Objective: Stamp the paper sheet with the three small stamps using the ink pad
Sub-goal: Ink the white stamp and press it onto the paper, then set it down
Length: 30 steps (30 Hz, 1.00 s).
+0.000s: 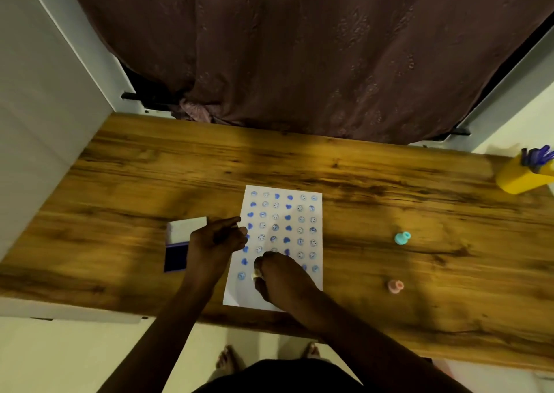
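Note:
A white paper sheet (310,275) lies on the wooden table (150,182), covered with several rows of blue stamped hearts and faces. My right hand (281,275) is shut on a small pale yellow stamp (256,275) and holds it down on the sheet's lower left part. My left hand (217,238) rests at the sheet's left edge, its fingers pressing on the paper and holding nothing. The open ink pad (180,244), white lid up and dark blue pad below, sits just left of that hand. A teal stamp (402,238) and a pink stamp (395,286) stand on the table to the right.
A yellow holder (521,176) with blue pens stands at the table's far right edge. A dark curtain (299,47) hangs behind the table. A white wall (39,122) borders the left side. My bare feet (227,359) show below the near table edge.

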{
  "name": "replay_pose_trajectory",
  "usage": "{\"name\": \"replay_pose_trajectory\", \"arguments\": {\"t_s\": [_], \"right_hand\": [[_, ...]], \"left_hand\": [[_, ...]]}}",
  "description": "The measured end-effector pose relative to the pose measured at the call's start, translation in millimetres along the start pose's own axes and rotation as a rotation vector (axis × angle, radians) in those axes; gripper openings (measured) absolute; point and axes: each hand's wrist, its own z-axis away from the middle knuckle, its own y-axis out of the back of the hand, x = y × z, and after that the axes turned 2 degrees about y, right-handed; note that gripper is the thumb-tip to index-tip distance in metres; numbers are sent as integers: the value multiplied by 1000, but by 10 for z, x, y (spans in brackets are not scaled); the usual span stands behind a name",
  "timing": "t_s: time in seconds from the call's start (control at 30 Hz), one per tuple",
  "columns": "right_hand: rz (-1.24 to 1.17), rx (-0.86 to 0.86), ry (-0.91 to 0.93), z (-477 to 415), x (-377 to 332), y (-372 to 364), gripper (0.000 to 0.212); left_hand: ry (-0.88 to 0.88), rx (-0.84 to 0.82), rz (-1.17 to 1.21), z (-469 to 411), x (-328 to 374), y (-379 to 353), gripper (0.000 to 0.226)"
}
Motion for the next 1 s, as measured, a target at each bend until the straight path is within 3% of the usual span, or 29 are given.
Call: {"name": "replay_pose_trajectory", "arguments": {"t_s": [0.47, 0.53, 0.6, 0.8, 1.0], "right_hand": [[2, -48, -111, -32, -118, 92, 45], [-118, -53, -175, -61, -111, 237, 46], [-298, -49, -204, -83, -57, 448, 31], [-979, 85, -392, 77, 186, 1081, 20], [-1151, 93, -286, 349, 334, 1280, 20]], "left_hand": [[-14, -100, -8, -22, 99, 38, 32], [-20, -133, -8, -12, 116, 50, 33], [-23, -157, -11, -1, 130, 63, 35], [-14, -294, 42, 82, 168, -41, 41], [-61, -379, 35, 179, 233, -352, 53]]}}
